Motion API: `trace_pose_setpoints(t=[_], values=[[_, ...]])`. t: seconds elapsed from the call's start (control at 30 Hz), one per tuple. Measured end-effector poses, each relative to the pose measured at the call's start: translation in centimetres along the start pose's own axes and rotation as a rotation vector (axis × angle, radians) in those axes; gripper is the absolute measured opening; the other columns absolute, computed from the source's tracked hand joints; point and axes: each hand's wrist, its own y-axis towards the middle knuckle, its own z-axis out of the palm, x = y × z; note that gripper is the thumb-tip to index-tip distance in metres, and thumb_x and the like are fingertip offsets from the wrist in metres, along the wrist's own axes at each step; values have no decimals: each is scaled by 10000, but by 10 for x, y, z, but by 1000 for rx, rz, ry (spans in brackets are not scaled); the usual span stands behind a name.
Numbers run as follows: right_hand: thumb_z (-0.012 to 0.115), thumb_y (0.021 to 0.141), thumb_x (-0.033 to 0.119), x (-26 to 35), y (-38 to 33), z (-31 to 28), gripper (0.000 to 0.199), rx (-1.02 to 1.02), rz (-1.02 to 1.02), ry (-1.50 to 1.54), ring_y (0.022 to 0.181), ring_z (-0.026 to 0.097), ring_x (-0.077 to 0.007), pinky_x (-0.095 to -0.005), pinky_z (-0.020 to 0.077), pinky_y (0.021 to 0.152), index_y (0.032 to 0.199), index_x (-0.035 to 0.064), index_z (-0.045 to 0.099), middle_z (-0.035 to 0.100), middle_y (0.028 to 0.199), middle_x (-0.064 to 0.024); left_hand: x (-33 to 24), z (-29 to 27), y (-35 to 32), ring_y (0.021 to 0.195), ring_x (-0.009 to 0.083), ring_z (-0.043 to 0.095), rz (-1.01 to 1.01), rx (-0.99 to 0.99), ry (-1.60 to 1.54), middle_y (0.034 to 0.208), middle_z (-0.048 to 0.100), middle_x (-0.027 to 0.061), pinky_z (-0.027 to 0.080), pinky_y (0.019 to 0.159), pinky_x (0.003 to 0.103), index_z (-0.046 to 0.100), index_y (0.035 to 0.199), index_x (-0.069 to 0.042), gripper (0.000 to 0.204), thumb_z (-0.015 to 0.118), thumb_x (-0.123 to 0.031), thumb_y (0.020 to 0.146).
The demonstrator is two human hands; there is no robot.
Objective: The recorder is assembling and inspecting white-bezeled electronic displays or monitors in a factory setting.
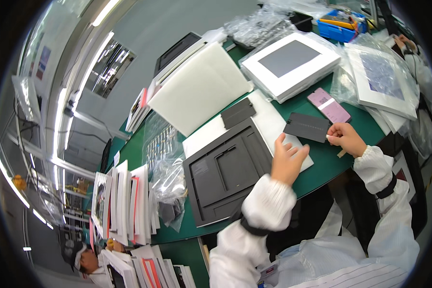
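The green tabletop (350,120) is packed right to its edges, and that is the first worry: stacks of white framed panels (290,62) sit up by the far side under loose crinkled plastic bags (257,24), and any wide sweep of a sleeve could drag a bag and a panel with it. Nearer in, the big dark grey moulded tray (223,175) lies flat with its near corner just over the tabletop's front edge, so I'd say a nudge from a forearm could tip it off. The white sheet (269,120) under it runs out beneath the left hand (287,161), which is spread open, fingers released, pressing down beside the tray; if that hand lifts early, the sheet may skid. Now the small dark grey plate (306,127): it rests on the tabletop just right of the white sheet, and the right hand (345,138) pinches its right edge, fingers clenched on it. A one-edge pinch like that could let it swing or slip. The pink slab (329,105) lies just behind and could get knocked.
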Motion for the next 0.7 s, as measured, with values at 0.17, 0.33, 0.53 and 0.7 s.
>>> trace_pose_setpoints(t=[0.17,0.33,0.53,0.7], values=[[599,782,51,6,-10,-1,72,38,19,59,622,507,-70,-195,403,585,809,18,541,552,675,-9,1,33,37,975,311,559,-216,-44,-318,1176,426,268,516,745,390,99,1352,-63,689,548,-93,830],[596,777,40,5,-8,0,83,9,-34,-46,602,492,-63,-191,388,588,834,11,543,540,643,-2,0,36,44,839,326,607,-209,-180,-417,1084,474,239,546,670,410,151,1303,-100,593,513,-40,838],[597,771,39,13,-12,7,187,-14,-40,35,581,446,-60,-191,377,606,956,12,588,506,629,18,2,8,62,689,243,612,206,-372,-426,925,558,190,563,538,361,290,1234,-14,466,504,41,823],[612,742,52,5,-14,6,268,-84,-193,-180,692,479,-93,-222,393,665,1008,27,596,532,749,-25,-48,-82,7,738,202,605,327,-402,-275,973,569,167,544,575,298,307,1229,-37,523,589,-2,790]])
